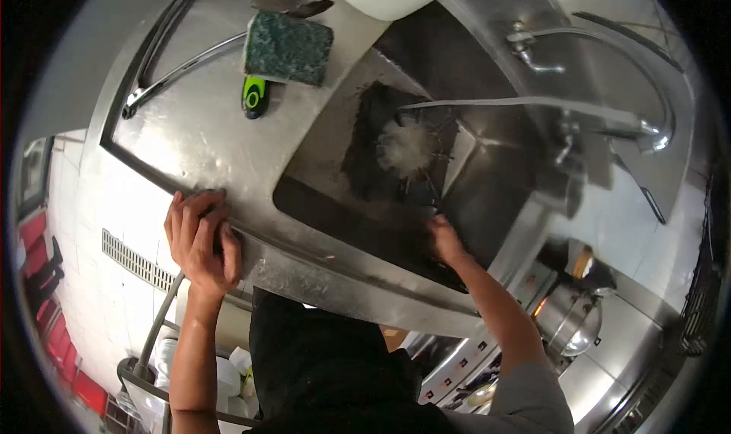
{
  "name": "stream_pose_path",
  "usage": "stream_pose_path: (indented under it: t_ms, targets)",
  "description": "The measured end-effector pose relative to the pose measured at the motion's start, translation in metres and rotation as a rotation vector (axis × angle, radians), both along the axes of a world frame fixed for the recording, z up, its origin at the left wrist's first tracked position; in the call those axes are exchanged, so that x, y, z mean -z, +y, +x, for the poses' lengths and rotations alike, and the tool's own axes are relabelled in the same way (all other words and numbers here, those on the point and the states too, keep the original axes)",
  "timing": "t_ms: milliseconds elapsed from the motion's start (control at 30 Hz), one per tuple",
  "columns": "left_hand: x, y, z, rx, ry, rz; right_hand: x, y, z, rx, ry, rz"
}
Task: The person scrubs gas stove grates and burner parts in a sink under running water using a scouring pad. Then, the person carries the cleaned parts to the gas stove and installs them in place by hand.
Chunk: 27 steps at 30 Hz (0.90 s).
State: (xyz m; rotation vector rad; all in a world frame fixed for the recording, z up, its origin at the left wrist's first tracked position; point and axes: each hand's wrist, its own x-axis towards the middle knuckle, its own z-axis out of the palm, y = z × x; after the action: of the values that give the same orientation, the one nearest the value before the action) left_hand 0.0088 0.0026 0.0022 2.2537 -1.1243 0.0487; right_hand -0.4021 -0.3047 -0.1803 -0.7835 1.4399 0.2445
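Steel sink (pixel 495 72) with running water (pixel 407 148), right hand (pixel 445 240) inside, grip unclear; left hand (pixel 202 240) loose at counter edge (pixel 297 270).

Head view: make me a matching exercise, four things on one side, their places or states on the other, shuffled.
Column one
1. Sponge
2. Left hand
3. Right hand
4. Tap

Column two
A. Reaching into the sink
B. Running, with water splashing
C. Dark green, lying on the steel counter
D. At the counter's front edge

Right pairs: 1-C, 2-D, 3-A, 4-B
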Motion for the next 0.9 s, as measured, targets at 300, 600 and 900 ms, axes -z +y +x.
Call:
stream_pose_path:
  t_ms: [300, 600, 900]
  targets:
    - [0.005, 0.003, -0.005, -0.017, 0.045, 0.058, -0.039, 0.009, 0.034, -1.45, 0.072, -0.889]
    - [-0.011, -0.011, 0.0, 0.013, -0.016, 0.001, 0.002, 0.016, 0.049, -1.054, 0.194, -0.832]
    - [-0.003, -0.004, -0.003, -0.009, -0.001, 0.062, -0.015, 0.026, 0.059, -1.102, 0.152, -0.976]
